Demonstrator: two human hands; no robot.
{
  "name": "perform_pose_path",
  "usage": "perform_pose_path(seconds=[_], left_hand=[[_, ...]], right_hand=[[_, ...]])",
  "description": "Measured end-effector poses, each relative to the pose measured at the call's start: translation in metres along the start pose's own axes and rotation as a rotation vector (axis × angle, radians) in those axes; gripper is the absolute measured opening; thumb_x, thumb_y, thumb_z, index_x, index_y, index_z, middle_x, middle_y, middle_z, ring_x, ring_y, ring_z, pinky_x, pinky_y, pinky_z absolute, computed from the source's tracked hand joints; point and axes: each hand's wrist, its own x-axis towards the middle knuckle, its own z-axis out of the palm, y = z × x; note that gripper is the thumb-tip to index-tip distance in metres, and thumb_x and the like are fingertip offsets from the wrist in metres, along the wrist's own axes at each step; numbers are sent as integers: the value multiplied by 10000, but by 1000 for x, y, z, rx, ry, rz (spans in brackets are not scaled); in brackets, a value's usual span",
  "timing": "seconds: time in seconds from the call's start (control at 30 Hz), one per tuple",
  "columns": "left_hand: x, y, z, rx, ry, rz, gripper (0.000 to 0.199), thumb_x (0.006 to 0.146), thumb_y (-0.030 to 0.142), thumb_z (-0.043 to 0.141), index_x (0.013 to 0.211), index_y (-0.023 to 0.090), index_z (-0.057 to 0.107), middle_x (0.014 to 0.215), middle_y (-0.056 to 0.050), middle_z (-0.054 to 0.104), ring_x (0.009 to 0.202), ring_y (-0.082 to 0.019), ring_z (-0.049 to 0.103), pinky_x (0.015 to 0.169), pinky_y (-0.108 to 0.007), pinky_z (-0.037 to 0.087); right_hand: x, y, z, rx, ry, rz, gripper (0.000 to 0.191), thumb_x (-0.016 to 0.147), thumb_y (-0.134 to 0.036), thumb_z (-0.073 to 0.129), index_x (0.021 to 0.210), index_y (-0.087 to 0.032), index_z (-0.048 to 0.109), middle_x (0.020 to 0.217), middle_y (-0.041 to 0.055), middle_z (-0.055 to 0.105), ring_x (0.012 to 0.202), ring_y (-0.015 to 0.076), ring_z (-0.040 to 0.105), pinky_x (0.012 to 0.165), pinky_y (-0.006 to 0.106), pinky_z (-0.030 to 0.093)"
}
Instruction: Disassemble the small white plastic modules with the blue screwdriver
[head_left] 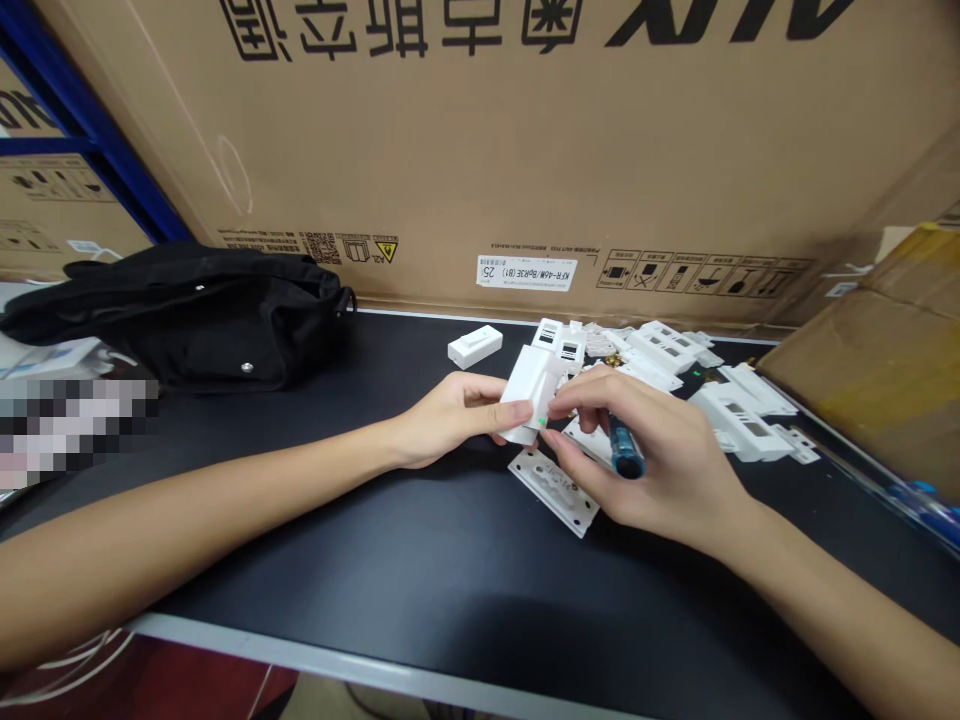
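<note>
A white plastic housing (526, 385) is gripped by my left hand (454, 418), thumb on its front face near a small green spot. My right hand (652, 450) is curled around a blue screwdriver-like handle (625, 450), and its fingertips meet the right side of the housing. The tool's tip is hidden. Below the housing a flat white plate (555, 492) with holes lies on the black tabletop (360, 560). Behind and to the right are several white plastic parts (660, 350), partly covered by my right hand. A closed white block (475, 346) lies beyond my left hand.
A black bag (247, 320) lies at the back left of the table. Behind the table stands a large printed cardboard box (420, 150). Another carton (885, 350) with tape is at the right. More white housings (739, 420) lie near the right edge.
</note>
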Motion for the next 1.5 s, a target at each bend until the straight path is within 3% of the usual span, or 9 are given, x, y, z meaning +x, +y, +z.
perform_pose_path(seconds=[0.33, 0.67, 1.07, 1.2, 1.33, 1.5], left_hand=[[-1, 0, -1, 43, -3, -3, 326, 830, 443, 741, 933, 137, 781, 849, -77, 761, 790, -140, 666, 745, -244, 479], [-2, 4, 2, 114, -26, -54, 300, 799, 383, 776, 977, 141, 786, 887, -56, 740, 768, -116, 619, 759, -242, 493], [-2, 2, 2, 158, -9, -77, 336, 789, 412, 775, 959, 122, 765, 859, -47, 709, 750, -121, 588, 719, -253, 457], [-1, 2, 3, 182, 64, -16, 337, 819, 440, 741, 895, 112, 746, 788, -47, 697, 707, -119, 587, 650, -239, 435], [2, 1, 1, 92, 209, 54, 319, 858, 429, 706, 882, 111, 717, 831, -51, 686, 722, -104, 625, 598, -196, 405], [5, -1, -1, -16, 306, 56, 304, 859, 416, 700, 953, 127, 688, 912, -45, 664, 683, -76, 611, 567, -181, 397]], right_hand=[[-1, -2, -2, -25, 9, 12, 204, 803, -78, 681, 961, -188, 614, 763, 8, 614, 650, 115, 563, 600, 248, 464], [-3, 0, -5, 69, -90, 111, 213, 778, -51, 684, 916, -201, 623, 759, -21, 640, 658, 92, 582, 608, 223, 455], [0, -2, -5, 53, -113, 101, 232, 759, -44, 646, 894, -230, 615, 732, -30, 645, 621, 107, 583, 554, 236, 434], [1, -2, -7, 25, -97, 129, 195, 763, -77, 633, 870, -236, 599, 738, -20, 641, 635, 125, 584, 576, 260, 447], [1, 9, -14, -81, -65, 209, 153, 736, -127, 646, 826, -233, 584, 726, -20, 630, 613, 133, 568, 577, 277, 443], [-3, 31, -13, -229, -211, 235, 123, 712, -143, 635, 800, -212, 582, 711, -4, 645, 606, 154, 584, 568, 286, 427]])
